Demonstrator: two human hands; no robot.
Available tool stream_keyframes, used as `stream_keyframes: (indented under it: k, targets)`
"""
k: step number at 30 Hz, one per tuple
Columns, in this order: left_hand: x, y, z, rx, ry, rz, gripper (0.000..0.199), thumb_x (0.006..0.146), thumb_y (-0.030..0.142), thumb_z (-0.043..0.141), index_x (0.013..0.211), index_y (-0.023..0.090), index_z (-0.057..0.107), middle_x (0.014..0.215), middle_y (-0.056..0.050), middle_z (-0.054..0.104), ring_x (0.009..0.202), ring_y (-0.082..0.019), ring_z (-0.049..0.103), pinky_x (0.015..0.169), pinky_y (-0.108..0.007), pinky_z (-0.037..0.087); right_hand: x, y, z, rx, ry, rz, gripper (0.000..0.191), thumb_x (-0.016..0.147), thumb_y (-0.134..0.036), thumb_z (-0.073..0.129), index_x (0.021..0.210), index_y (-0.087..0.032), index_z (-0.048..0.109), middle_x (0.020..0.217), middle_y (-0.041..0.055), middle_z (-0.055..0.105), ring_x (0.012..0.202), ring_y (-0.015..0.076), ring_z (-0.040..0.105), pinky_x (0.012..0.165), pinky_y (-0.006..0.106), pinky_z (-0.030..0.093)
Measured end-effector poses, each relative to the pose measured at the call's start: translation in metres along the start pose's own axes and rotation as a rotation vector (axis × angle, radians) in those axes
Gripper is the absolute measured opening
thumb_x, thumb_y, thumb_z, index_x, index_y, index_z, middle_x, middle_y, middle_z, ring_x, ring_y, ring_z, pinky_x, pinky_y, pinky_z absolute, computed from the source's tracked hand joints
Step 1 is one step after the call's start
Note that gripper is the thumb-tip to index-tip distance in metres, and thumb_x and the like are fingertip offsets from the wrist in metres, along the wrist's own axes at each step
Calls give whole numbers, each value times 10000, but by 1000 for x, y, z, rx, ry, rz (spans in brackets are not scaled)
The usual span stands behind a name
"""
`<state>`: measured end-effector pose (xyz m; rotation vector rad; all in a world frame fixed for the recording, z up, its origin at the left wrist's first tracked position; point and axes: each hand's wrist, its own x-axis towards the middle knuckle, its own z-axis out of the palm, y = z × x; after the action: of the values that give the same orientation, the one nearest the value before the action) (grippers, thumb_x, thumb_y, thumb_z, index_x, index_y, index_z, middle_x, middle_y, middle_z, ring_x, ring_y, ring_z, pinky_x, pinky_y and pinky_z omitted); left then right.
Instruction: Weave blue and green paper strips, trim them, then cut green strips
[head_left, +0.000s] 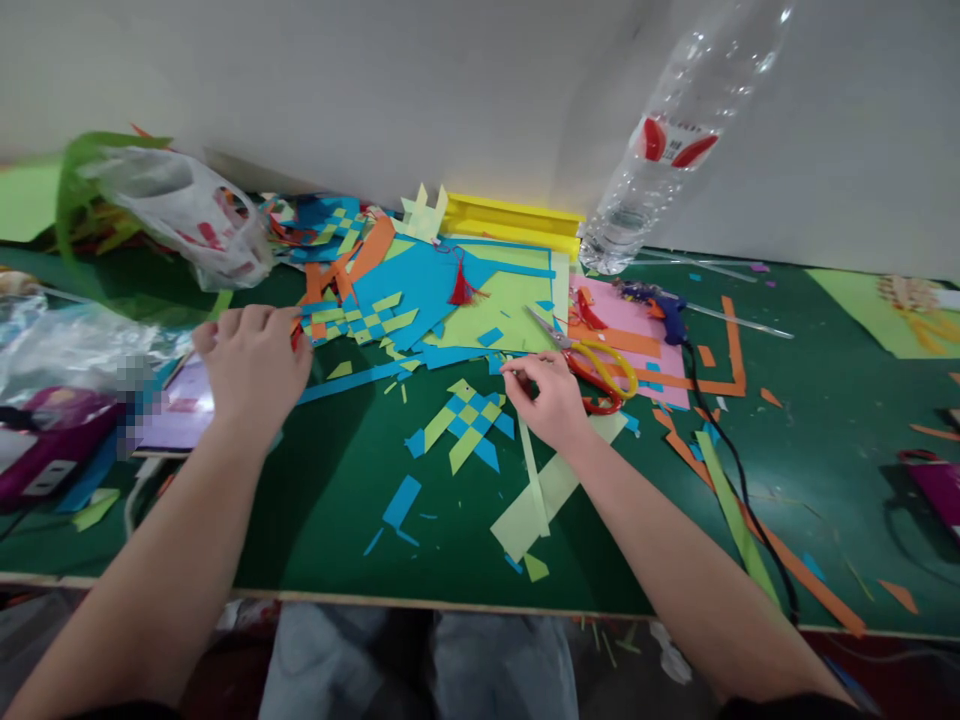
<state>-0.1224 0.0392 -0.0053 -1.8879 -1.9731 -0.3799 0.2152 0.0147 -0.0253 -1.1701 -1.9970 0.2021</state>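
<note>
A woven paper fish (466, 418) in blue and light green lies flat on the green table, with a small dark eye. At its right end is my right hand (551, 400), thumb and forefinger pinched together; what is between them is too small to name. Just behind that hand lie scissors (604, 375) with red and yellow handles, partly covered by it. My left hand (259, 360) is off to the left, beside a phone (176, 405) with a lit screen. Its fingers curl downward near a small red-orange thing, and their tips are partly hidden.
Paper sheets (510, 300) and scraps pile up at the back. A clear plastic bottle (652, 170) stands by the wall near a yellow tray (517, 218). A blue glue gun (667, 312) trails its black cord across the right side. Plastic bags (187, 200) sit at left.
</note>
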Motion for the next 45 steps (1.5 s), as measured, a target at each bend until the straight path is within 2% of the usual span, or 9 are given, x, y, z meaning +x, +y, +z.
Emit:
stream_keyframes:
  k: [6, 12, 16, 20, 24, 28, 35, 39, 45]
  targets:
    - [-1, 16, 14, -158, -186, 333, 484, 986, 455, 322, 1335, 228, 569, 1414, -82, 558, 1369, -277, 412, 1136, -479, 226, 0, 1, 1, 4, -9, 3, 130, 923, -228, 508, 877, -220, 629, 606, -29, 650, 563, 137, 564, 874, 380, 454]
    - [1, 15, 2, -305, -241, 407, 441, 985, 438, 328, 1048, 247, 721, 1175, -29, 717, 1235, -242, 561, 1131, -445, 265, 0, 1, 2, 3, 6, -12, 128, 918, -225, 515, 866, -216, 632, 595, -30, 644, 560, 138, 573, 874, 376, 458]
    - [2, 12, -7, -275, -137, 314, 463, 984, 442, 324, 933, 207, 719, 995, -79, 745, 1048, -246, 641, 1054, -419, 354, 0, 1, 2, 7, -4, 2, 127, 920, -235, 512, 880, -224, 631, 609, -29, 651, 579, 146, 586, 884, 386, 457]
    - [-2, 9, -2, -108, -94, 180, 405, 969, 431, 375, 1143, 209, 666, 1282, -130, 626, 1223, -314, 521, 1038, -485, 356, -1, 1, 1, 5, -8, 8, 134, 921, -244, 507, 877, -229, 633, 610, -25, 655, 578, 150, 581, 870, 389, 464]
    - [-5, 4, 4, -76, -178, 169, 441, 955, 441, 412, 1217, 177, 649, 1415, -170, 501, 1366, -377, 350, 1056, -555, 318, -1, 0, 0, 0, -12, 12, 141, 921, -249, 508, 870, -229, 638, 602, -23, 651, 564, 151, 565, 848, 385, 468]
    - [-2, 1, 3, -142, -190, 158, 415, 960, 436, 422, 1118, 176, 704, 1347, -152, 566, 1349, -363, 374, 1054, -550, 325, 0, 0, 0, 2, -13, 15, 144, 921, -250, 509, 872, -225, 641, 605, -19, 647, 563, 151, 560, 828, 378, 470]
    - [2, -1, -1, -190, -94, 161, 373, 946, 368, 448, 727, 188, 691, 1117, -112, 682, 1205, -311, 508, 1007, -503, 401, 1, 0, -1, 9, -8, 26, 132, 914, -242, 514, 859, -230, 633, 604, -22, 653, 566, 153, 561, 828, 388, 469]
    - [2, -2, -2, -180, -65, 145, 330, 938, 387, 459, 863, 192, 715, 1204, -122, 633, 1200, -301, 512, 1010, -483, 411, 1, 0, -1, 10, -8, 22, 128, 915, -242, 516, 862, -228, 632, 606, -22, 661, 572, 154, 568, 835, 387, 468]
    - [-2, 0, 1, -111, -172, 145, 343, 935, 442, 459, 1069, 246, 706, 1313, -107, 575, 1299, -367, 411, 998, -554, 392, 1, -1, 0, 7, -15, 32, 132, 919, -245, 510, 857, -233, 626, 614, -22, 667, 575, 154, 573, 835, 386, 466]
